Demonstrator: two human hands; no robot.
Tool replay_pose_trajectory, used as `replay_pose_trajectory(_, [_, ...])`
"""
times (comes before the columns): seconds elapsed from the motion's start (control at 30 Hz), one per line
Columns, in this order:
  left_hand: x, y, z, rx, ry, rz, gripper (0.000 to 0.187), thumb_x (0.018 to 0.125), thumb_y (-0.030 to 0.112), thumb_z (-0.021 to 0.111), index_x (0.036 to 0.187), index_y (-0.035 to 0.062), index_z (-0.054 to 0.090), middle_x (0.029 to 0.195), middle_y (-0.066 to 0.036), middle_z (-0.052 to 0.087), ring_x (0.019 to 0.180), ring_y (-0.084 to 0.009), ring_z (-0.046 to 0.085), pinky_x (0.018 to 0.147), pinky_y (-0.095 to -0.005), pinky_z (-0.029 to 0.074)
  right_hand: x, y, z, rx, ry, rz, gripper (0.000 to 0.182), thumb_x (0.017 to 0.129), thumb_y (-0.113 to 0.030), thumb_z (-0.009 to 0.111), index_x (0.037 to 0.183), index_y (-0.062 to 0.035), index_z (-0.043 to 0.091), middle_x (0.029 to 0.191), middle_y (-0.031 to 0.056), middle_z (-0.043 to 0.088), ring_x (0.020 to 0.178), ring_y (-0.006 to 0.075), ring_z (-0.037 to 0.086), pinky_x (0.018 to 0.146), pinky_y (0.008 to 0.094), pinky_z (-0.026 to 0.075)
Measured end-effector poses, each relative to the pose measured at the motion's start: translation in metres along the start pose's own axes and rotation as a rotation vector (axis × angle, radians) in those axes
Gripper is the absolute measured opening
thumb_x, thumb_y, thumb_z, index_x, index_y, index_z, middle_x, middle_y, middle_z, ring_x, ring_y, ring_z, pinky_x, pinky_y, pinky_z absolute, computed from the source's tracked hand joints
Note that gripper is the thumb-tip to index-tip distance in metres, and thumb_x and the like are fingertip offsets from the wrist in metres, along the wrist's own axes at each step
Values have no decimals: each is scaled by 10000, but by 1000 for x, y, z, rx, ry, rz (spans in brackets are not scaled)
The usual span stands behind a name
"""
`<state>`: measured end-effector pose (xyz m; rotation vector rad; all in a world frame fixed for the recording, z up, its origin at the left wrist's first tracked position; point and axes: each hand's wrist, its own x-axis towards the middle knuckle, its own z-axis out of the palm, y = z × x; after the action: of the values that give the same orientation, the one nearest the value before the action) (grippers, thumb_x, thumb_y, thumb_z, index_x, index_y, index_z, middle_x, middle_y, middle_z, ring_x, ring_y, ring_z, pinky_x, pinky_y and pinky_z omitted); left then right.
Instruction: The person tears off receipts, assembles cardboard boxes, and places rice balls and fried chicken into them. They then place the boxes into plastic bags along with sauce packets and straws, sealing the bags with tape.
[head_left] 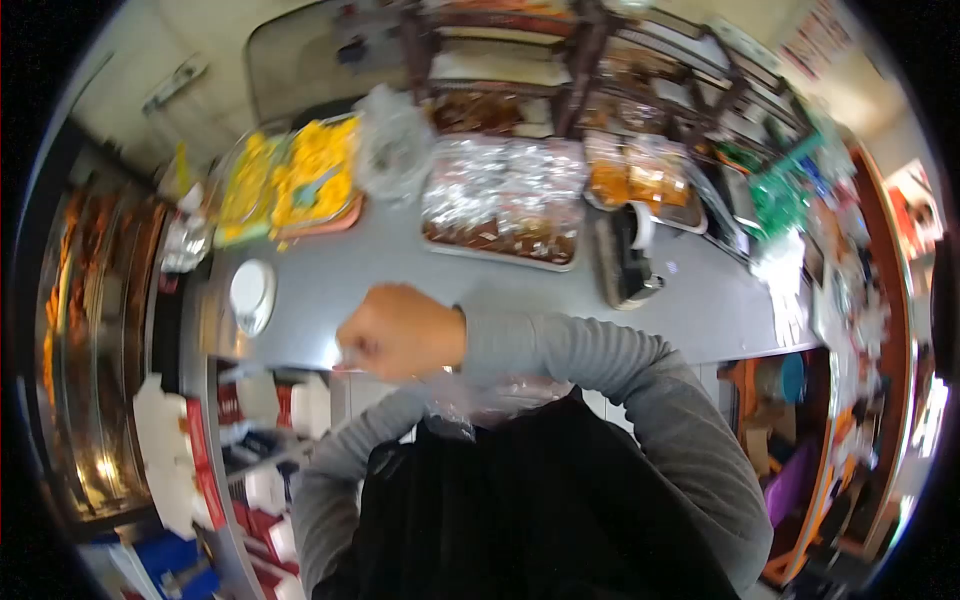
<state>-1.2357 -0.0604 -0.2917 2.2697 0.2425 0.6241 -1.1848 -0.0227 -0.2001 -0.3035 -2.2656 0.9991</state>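
My right hand (pixel 405 335) is curled into a fist over the near edge of the steel table (pixel 340 265), slightly blurred; whether it holds something small is hidden. Its grey-sleeved arm crosses in front of my body. Below that forearm hangs a clear plastic bag (pixel 500 397), close to my black apron (pixel 530 500). My left hand is hidden under the right forearm and the plastic; only its grey sleeve shows. A round white container (pixel 252 287) stands on the table to the left of my right hand.
Trays of yellow food (pixel 312 175) sit back left beside a bundle of plastic bags (pixel 392 145). A tray of plastic-wrapped packs (pixel 500 195) lies at the centre back. Right of it stands a black tape dispenser (pixel 622 260). Green bags (pixel 780 200) lie farther right.
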Motion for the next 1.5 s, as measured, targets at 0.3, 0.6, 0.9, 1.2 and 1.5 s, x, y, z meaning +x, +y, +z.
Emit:
replay_pose_trajectory(0.3, [-26, -23, 30, -967, 519, -550, 338, 978, 257, 438, 1195, 13, 525, 1202, -62, 565, 1043, -186, 554, 992, -374, 376, -164, 53, -133, -433, 412, 323, 236, 802, -227, 693, 959, -56, 653, 980, 145, 598, 877, 254, 588, 773, 350, 459])
replay_pose_trajectory(0.6, [186, 73, -36, -1184, 1190, -561, 385, 994, 316, 391, 1204, 4, 476, 950, -65, 612, 789, -175, 618, 760, -330, 547, -250, 42, -129, -928, 782, -10, 907, 704, -170, 738, 1434, -222, 202, 1489, 173, 179, 1354, 414, 237, 1073, 591, 221])
replay_pose_trajectory(0.9, [333, -44, 44, -542, 250, -356, 302, 971, 243, 463, 1167, 21, 522, 1147, -74, 549, 1079, -184, 499, 969, -312, 385, -414, 86, -202, 976, 838, 521, 518, 779, -229, 683, 1197, -127, 395, 1183, 127, 364, 1083, 286, 387, 906, 442, 316])
replay_pose_trajectory(1.2, [420, -46, 159, -738, 807, -619, 181, 967, 203, 485, 889, 43, 519, 860, -2, 496, 821, -90, 443, 775, -236, 364, -502, 155, -438, -530, 936, 804, 157, 775, -165, 596, 779, -17, 651, 635, 121, 648, 638, 274, 662, 593, 373, 512])
replay_pose_trajectory(1.5, [413, -90, 259, -702, 1214, -823, 271, 896, 208, 628, 1089, 27, 570, 1025, -37, 586, 930, -134, 540, 857, -275, 422, -467, 296, -485, -932, 308, 1269, 157, 796, -159, 587, 890, -80, 686, 947, 139, 681, 885, 294, 669, 731, 376, 549])
